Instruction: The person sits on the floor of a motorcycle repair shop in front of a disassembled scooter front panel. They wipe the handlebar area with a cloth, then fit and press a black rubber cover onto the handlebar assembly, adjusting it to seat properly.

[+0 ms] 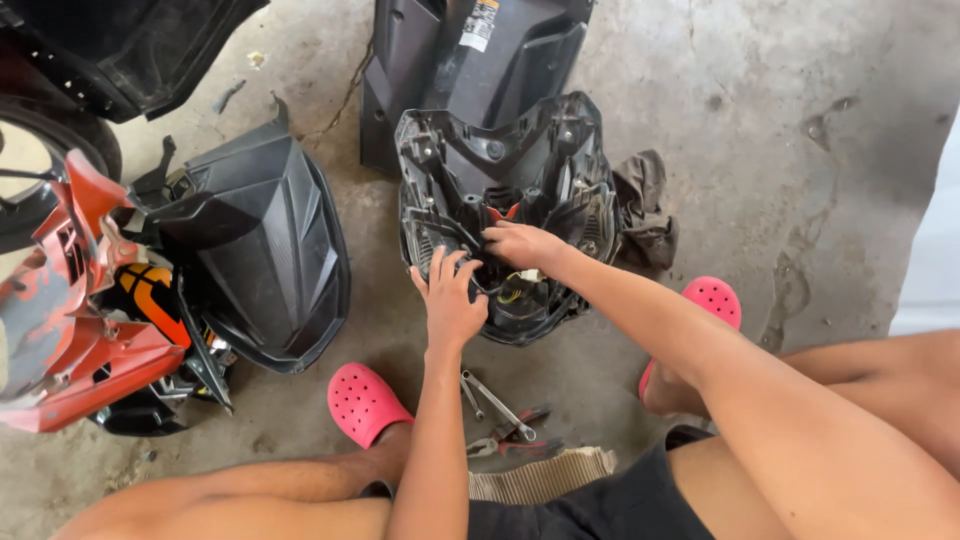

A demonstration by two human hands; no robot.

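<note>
knees bent, pink clogs (362, 402) | left hand (449, 300) flat, open on black headlight shell (505, 215) | right hand (522, 245) fingers pinch wires (512, 290) inside | tools (500, 415) on floor

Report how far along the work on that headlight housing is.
Done: the headlight housing is off the scooter, lying back-up on the concrete floor, beside the loose black panel. In hand: the left hand steadies it while the right hand works at the wiring. Left: wiring remains attached; the wrenches lie unused.
</note>
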